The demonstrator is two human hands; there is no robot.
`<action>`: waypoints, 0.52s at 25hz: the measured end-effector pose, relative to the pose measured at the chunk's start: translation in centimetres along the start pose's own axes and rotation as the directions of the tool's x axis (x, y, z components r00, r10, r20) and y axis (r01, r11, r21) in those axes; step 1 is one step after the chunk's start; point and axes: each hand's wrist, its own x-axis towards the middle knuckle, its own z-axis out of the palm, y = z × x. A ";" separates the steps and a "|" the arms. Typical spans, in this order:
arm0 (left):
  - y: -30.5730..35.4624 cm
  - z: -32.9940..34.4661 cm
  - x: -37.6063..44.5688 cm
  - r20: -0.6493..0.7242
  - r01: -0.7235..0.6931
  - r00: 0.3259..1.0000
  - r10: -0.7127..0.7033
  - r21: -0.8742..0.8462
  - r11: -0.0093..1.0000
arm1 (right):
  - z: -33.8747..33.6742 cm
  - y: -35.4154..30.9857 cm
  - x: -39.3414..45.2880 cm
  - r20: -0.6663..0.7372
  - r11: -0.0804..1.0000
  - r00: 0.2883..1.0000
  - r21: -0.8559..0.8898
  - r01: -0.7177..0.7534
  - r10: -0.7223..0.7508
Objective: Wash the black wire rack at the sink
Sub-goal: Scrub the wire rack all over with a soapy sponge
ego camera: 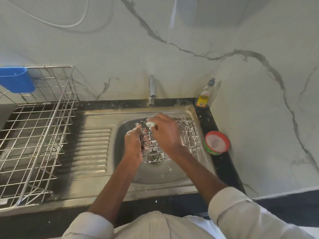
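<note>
Steel sink basin (pixel 131 176): left hand (pixel 133 145) grips soapy black wire rack (pixel 174 140); right hand (pixel 165 133) fingers pinch white scrubber (pixel 150 124). Advise scrubbing every wire crossing.

One black wire rack (pixel 188 135) lies in one sink (pixel 101 118), under two hands: left hand (pixel 133 144), right hand (pixel 165 133). One tap (pixel 151 90), one soap bottle (pixel 203 97), one round tub (pixel 216 142), one steel drying basket (pixel 34 135), one blue holder (pixel 16 80).

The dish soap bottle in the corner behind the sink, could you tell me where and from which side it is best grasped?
Grip the dish soap bottle around its clear midsection, coming from the front left. It stands upright on the counter, the wall close behind and to its right, and its neck narrows towards the cap.
</note>
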 end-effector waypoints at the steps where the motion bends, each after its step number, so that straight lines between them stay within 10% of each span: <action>1: 0.1 -0.2 0.1 0.006 0.002 1.000 -0.002 0.010 1.000 | 0.5 1.0 0.2 0.005 0.996 0.996 -0.014 0.087 -0.087; 7: 2.2 -1.1 0.5 -0.084 -0.068 0.995 0.062 -0.064 0.996 | -3.0 12.4 1.6 -0.193 0.826 0.839 -0.166 -0.538 0.508; 13: 1.7 -0.9 2.7 -0.195 -0.080 0.979 0.064 -0.075 0.994 | -1.8 9.2 -6.0 0.134 0.936 0.927 -0.041 -0.348 0.351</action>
